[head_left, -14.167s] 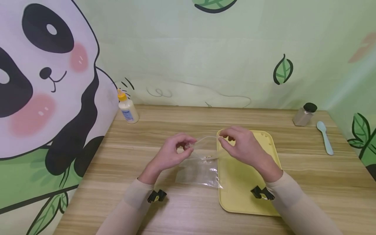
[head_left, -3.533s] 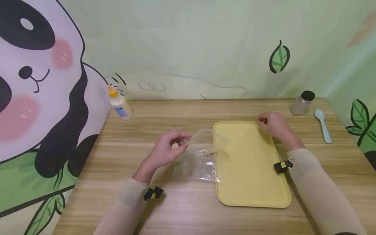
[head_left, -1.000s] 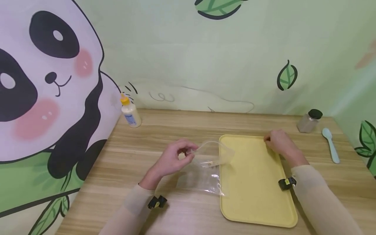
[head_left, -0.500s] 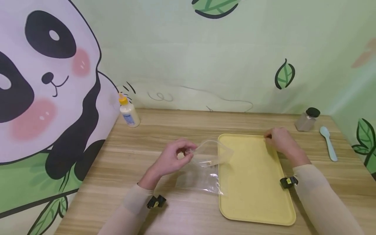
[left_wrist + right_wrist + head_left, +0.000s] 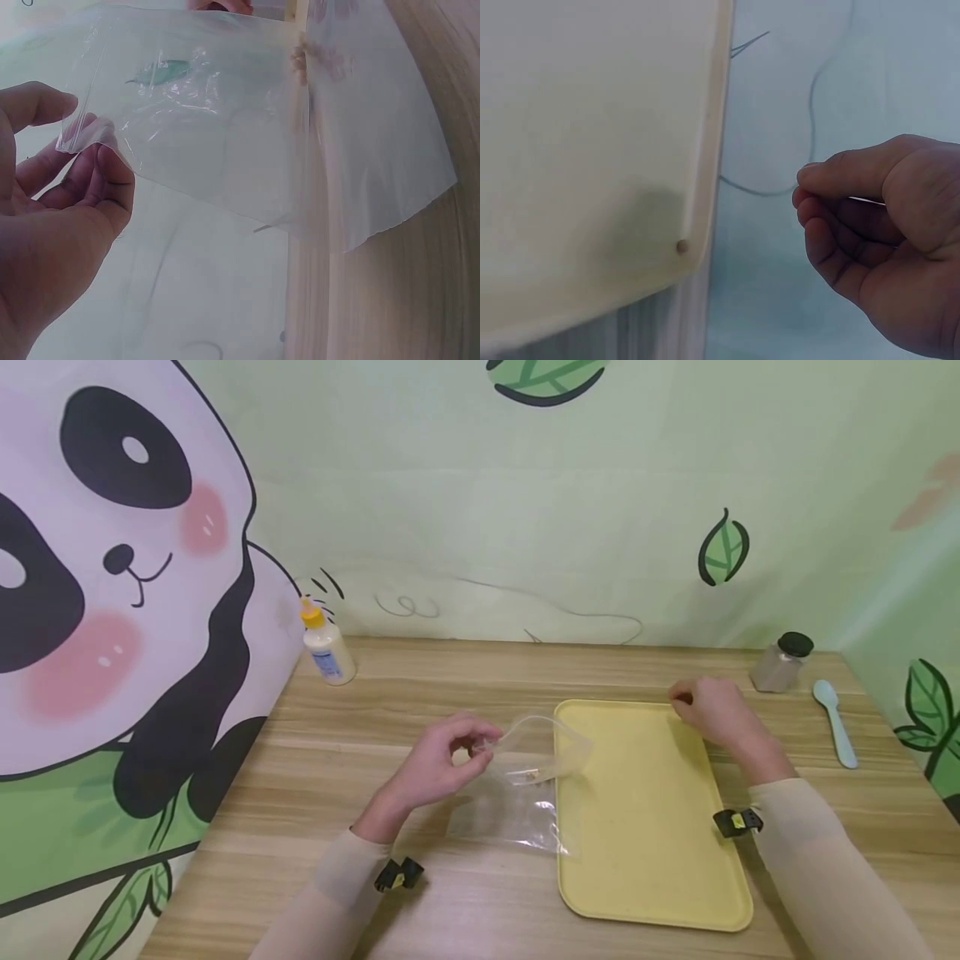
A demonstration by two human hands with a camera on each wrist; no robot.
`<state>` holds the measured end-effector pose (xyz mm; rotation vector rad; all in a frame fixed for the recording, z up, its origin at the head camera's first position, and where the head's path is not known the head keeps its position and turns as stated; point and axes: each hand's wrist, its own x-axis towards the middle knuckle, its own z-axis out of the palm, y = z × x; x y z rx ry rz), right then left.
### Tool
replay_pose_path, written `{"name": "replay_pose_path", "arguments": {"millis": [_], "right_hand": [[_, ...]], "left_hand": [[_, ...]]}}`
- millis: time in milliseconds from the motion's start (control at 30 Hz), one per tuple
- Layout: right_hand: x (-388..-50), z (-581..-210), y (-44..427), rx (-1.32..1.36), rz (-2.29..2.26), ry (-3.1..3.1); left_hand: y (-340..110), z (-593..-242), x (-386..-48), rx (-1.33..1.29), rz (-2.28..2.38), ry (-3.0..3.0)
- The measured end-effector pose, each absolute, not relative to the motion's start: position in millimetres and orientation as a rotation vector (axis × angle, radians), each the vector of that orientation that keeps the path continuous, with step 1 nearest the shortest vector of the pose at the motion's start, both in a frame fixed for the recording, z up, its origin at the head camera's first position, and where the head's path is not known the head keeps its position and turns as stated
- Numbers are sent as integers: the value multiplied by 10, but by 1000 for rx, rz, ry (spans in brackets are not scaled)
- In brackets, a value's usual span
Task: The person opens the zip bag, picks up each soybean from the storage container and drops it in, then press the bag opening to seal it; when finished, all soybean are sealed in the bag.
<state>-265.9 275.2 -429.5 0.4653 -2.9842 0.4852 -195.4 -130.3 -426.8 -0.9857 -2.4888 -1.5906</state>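
Observation:
My left hand pinches one side of the mouth of a clear plastic bag, whose rim bows out over the tray's left edge. Several small beige beans lie in the bag's fold. Across the yellow tray, my right hand hovers by the far right corner, fingers curled and thumb tip against the fingertips. In the right wrist view nothing shows between those fingertips; anything small there is hidden. One round bean sits in the tray's corner, apart from that hand.
A glue bottle with yellow cap stands at the back left of the wooden table. At the back right are a black-lidded jar and a pale blue spoon. A panda-painted wall rises behind and to the left.
Both hands held the bag's mouth at first; the right has since gone to the tray's far corner and just rises slightly. Several beans once there are down to one. The left hand stays put.

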Motion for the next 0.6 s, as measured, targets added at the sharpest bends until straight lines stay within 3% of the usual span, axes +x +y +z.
{"name": "replay_pose_path", "arguments": {"millis": [600], "right_hand": [[-2500,-3913,2344,536,548,-2820]], "left_hand": [[-1321,-4286,-1967,-967,-1606,-2501]]}}
